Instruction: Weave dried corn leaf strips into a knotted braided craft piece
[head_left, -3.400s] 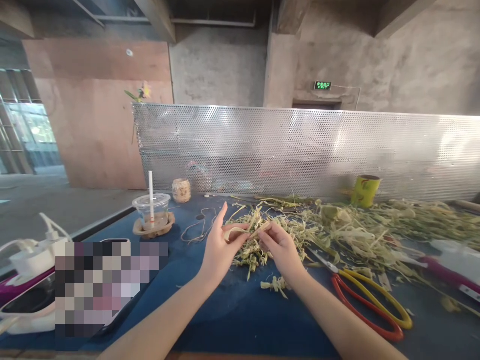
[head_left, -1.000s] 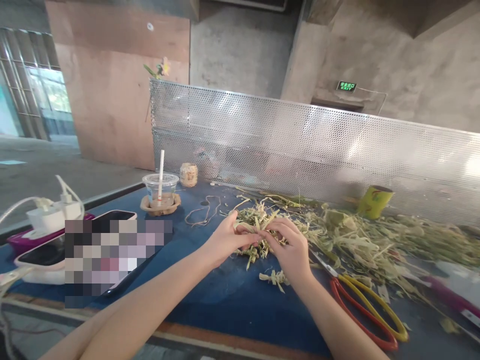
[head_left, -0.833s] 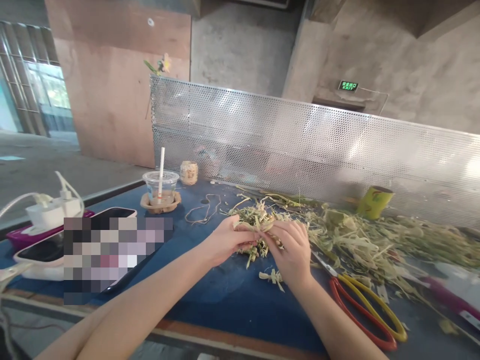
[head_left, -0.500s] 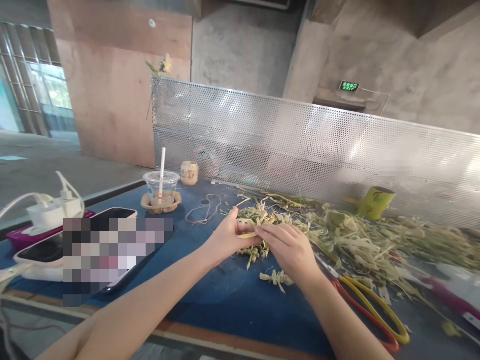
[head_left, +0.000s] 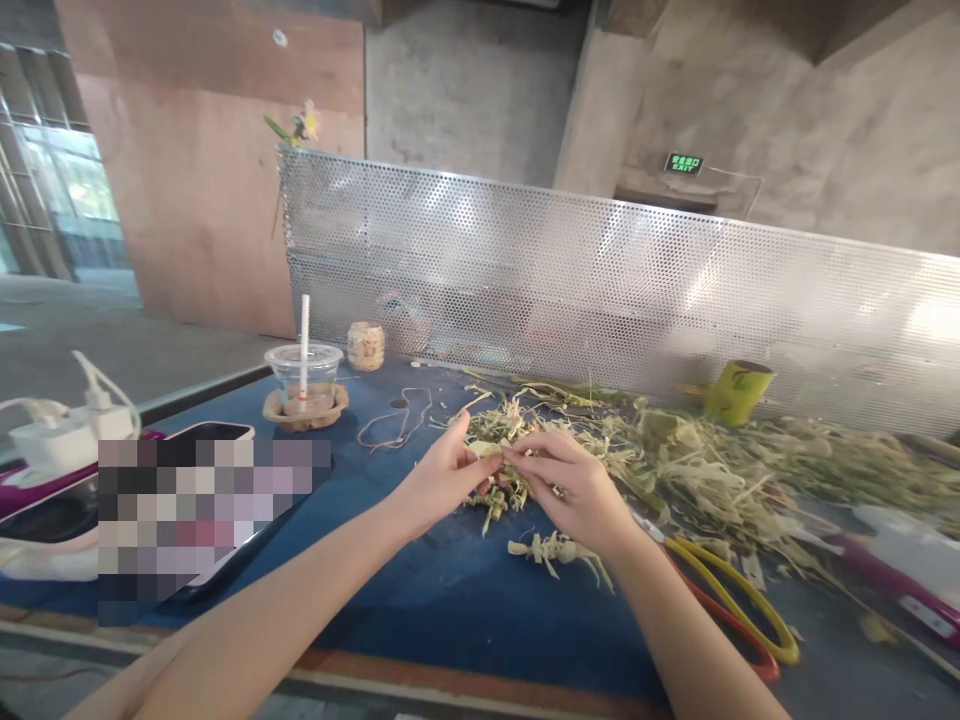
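Observation:
My left hand (head_left: 444, 476) pinches a pale, dry leaf strip (head_left: 487, 449) over a heap of shredded dried leaves (head_left: 501, 496). The fingertips of my right hand (head_left: 576, 492) close on the strip's right side, touching the left fingers. Part of the strip is hidden behind the fingers. Just below the right hand lies a small knotted piece of dried leaf (head_left: 553, 548) on the blue tabletop (head_left: 450, 610). Beside my right forearm are scissors (head_left: 739, 592) with one yellow and one red handle loop, partly covered by the arm.
Dried stalks and leaves (head_left: 739, 465) spread across the right side, near a yellow-green cup (head_left: 739, 392). At left are a drink cup with straw (head_left: 304, 375), a thin cord loop (head_left: 397, 425), phones (head_left: 64, 510) and white chargers (head_left: 56, 440). A perforated metal screen (head_left: 487, 260) stands behind.
The view has shifted slightly. The hands have turned the strip, and the right fingers are more spread and bent. More of the knotted piece shows below the right hand.

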